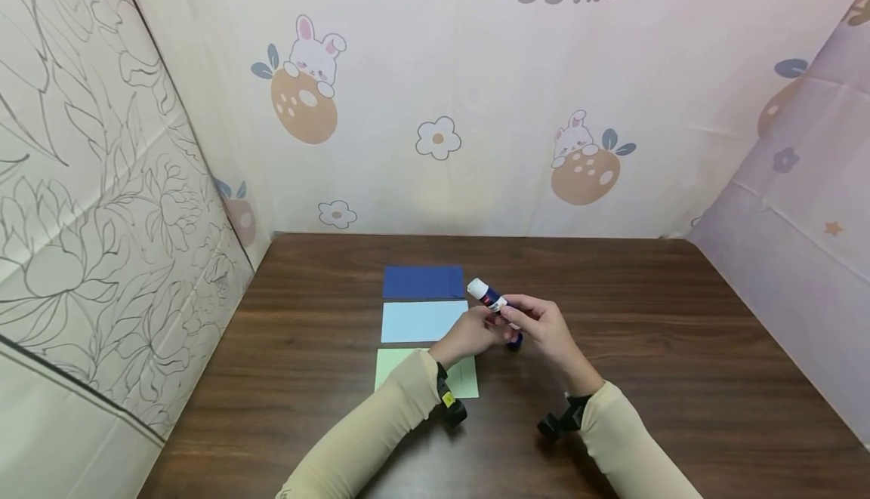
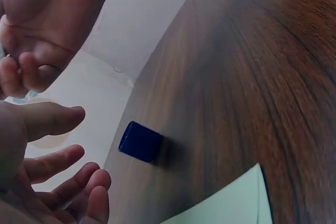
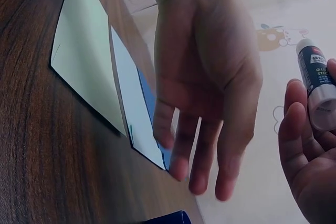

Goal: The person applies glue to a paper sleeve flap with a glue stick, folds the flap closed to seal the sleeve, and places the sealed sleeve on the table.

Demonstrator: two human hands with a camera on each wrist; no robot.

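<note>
A glue stick (image 1: 491, 299) with a dark blue label and white ends is pinched between the thumb and fingers of my right hand (image 1: 538, 324). It tilts up and to the left above the table. My left hand (image 1: 473, 333) is just left of it, and in the right wrist view this left hand (image 3: 207, 87) has loosely extended fingers with nothing in them. Below the hands, a dark blue cap (image 2: 140, 141) stands on the wooden table; in the head view the hands partly cover this cap (image 1: 515, 342).
Three paper pieces lie in a column left of the hands: a dark blue one (image 1: 423, 281) at the back, a light blue one (image 1: 416, 322) in the middle and a light green one (image 1: 465, 378) in front, partly under the left forearm. A patterned cloth wall (image 1: 503, 182) borders the table's back.
</note>
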